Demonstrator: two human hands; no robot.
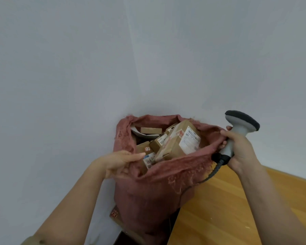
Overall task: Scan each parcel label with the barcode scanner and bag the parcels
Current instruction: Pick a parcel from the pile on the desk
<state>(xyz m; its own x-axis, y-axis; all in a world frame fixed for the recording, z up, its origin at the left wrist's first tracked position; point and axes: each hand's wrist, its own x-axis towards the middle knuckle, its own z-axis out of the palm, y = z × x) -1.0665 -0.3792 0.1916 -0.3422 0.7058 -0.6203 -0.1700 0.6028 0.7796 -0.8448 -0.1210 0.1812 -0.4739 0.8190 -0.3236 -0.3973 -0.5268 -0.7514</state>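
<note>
**Sack held open, scanner in hand**

Pale grey walls met in a corner (131,50) behind the work, smooth and bare, and a strip of warm wood-grain worktop (237,209) ran along the lower right.

Against that corner stood a dusty-red sack (148,195) of coarse woven fabric, its rim frayed into loose threads. Its mouth gaped wide. Inside lay a heap of brown cardboard parcels (177,144), boxy and taped, tilted against one another. The largest (184,138) sat uppermost at the right, a white printed label (190,140) facing up. A smaller box (159,141) leaned just beside it, and another labelled one (148,160) lay at the near left of the opening. A flat parcel (151,130) rested at the far side.

The left hand (120,161) gripped the sack's near left rim, fingers reaching over the edge and thumb underneath.

The right hand (240,149) was wrapped round the grey handle of the scanner (240,128), and its fingers also pinched the sack's right rim against that handle. The scanner's broad, dark, rounded head pointed up and to the right. A black ribbed cable (212,172) ran from the handle's base down across the fabric.

Below the sack, a brown carton (116,215) with red print showed partly.
</note>
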